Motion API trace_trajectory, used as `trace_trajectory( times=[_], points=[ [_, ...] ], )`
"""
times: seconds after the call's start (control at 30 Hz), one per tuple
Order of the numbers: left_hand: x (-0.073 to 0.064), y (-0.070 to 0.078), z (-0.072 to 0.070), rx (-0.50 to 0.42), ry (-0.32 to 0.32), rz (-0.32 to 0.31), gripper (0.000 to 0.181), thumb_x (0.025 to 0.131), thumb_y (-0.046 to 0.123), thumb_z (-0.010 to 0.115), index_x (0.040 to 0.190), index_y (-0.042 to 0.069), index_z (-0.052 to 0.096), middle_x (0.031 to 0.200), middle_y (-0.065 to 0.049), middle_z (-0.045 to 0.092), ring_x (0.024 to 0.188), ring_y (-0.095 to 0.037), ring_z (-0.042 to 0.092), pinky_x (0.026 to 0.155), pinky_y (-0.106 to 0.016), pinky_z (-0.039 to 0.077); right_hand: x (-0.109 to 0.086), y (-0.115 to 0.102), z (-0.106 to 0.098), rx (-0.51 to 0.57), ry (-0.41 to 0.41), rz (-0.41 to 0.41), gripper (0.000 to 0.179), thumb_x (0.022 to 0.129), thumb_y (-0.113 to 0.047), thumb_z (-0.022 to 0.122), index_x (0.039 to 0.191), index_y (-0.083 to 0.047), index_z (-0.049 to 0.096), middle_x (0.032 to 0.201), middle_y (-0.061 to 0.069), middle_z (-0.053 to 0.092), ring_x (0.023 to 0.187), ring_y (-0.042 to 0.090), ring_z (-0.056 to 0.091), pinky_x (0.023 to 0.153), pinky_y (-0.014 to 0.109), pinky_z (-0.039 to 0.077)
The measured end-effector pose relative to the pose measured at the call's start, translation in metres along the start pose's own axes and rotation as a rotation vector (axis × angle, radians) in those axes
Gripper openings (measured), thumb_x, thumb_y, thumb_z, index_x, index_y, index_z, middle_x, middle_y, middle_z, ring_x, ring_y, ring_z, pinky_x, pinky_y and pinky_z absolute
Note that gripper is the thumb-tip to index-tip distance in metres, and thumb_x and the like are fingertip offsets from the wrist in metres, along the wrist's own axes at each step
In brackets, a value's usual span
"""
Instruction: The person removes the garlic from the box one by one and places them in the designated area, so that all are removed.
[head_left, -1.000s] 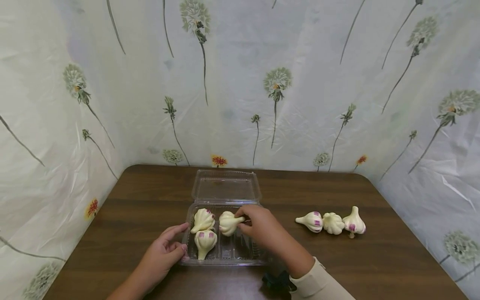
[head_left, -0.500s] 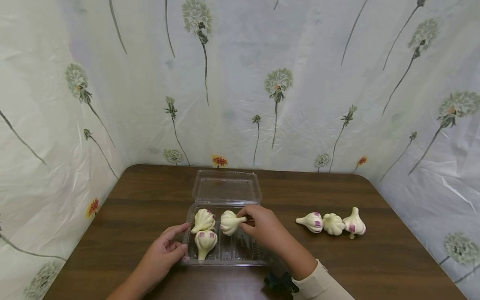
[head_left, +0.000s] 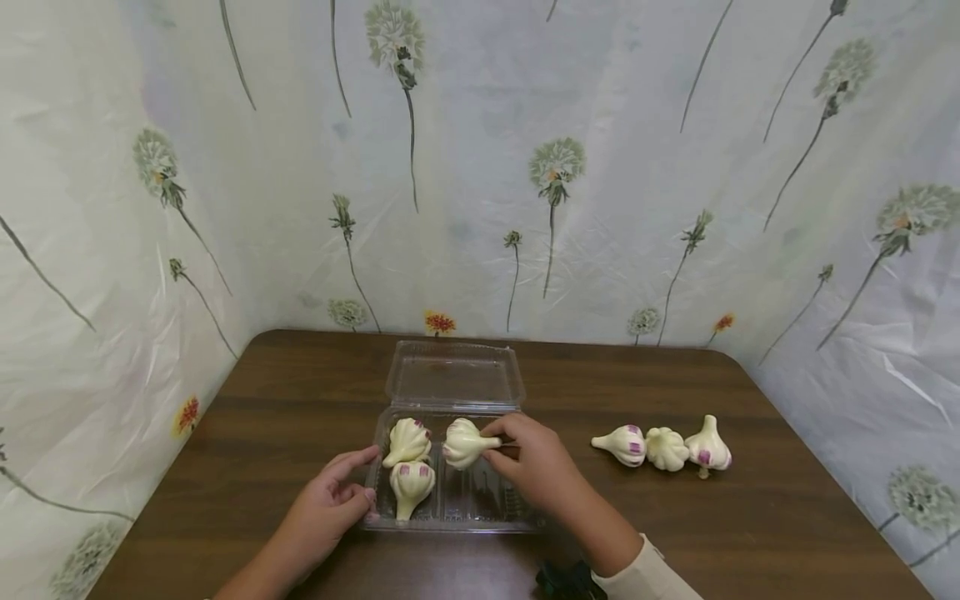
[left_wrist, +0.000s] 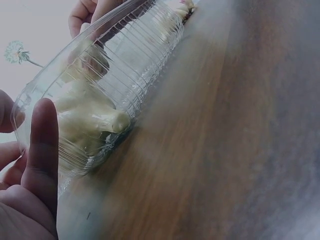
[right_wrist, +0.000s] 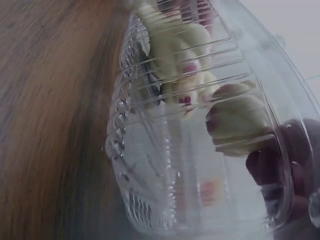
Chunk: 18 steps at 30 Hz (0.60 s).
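Note:
My right hand pinches the stem of a garlic bulb between thumb and fingers, over the middle of a clear plastic clamshell container. The bulb's stem points right, toward the hand. Two more garlic bulbs lie in the container's left part: one at the back, the other in front with its stem toward me. Beside the left wall, my left hand touches the container with index finger and thumb. The left wrist view shows its thumb close against the ribbed clear side.
The container's hinged lid lies folded back behind it. To the right on the brown wooden table sit three garlic bulbs in a row. A dark object shows by the right sleeve. Flower-printed sheeting surrounds the table.
The right hand has drawn the pinched garlic bulb slightly right and back, away from the two bulbs at left. The left hand stays at the container's side.

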<state>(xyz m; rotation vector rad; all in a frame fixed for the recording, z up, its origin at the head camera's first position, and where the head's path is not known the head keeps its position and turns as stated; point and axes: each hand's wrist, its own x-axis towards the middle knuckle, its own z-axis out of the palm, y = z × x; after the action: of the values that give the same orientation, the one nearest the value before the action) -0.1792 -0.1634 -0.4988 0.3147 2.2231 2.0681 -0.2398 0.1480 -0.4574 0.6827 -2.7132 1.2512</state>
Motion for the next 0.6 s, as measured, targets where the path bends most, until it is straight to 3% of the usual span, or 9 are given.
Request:
trace_trajectory(
  times=[0.37,0.6],
  points=[
    [0.0,0.004,0.001,-0.006,0.013,-0.031,0.058,0.098,-0.005,0.064,0.153,-0.005,0.046,0.156,-0.022,0.041,0.076,-0.008,0.062,0.067,-0.021,0.057,-0.01,0.007,-0.008,0.04,0.113,0.047,0.023,0.091,-0.002,0.079,0.111,-0.013,0.074,0.114,0.004,0.068,0.106,0.02,0.072,0.087,0.022,0.061],
    [0.0,0.002,0.001,-0.003,0.011,-0.019,0.058,0.098,-0.006,0.064,0.153,-0.005,0.046,0.155,-0.022,0.042,0.078,-0.009,0.064,0.068,-0.022,0.058,-0.019,0.011,-0.016,0.078,0.21,0.054,0.024,0.091,0.0,0.079,0.111,-0.012,0.074,0.113,0.004,0.068,0.105,0.021,0.073,0.086,0.024,0.062]
  ],
)
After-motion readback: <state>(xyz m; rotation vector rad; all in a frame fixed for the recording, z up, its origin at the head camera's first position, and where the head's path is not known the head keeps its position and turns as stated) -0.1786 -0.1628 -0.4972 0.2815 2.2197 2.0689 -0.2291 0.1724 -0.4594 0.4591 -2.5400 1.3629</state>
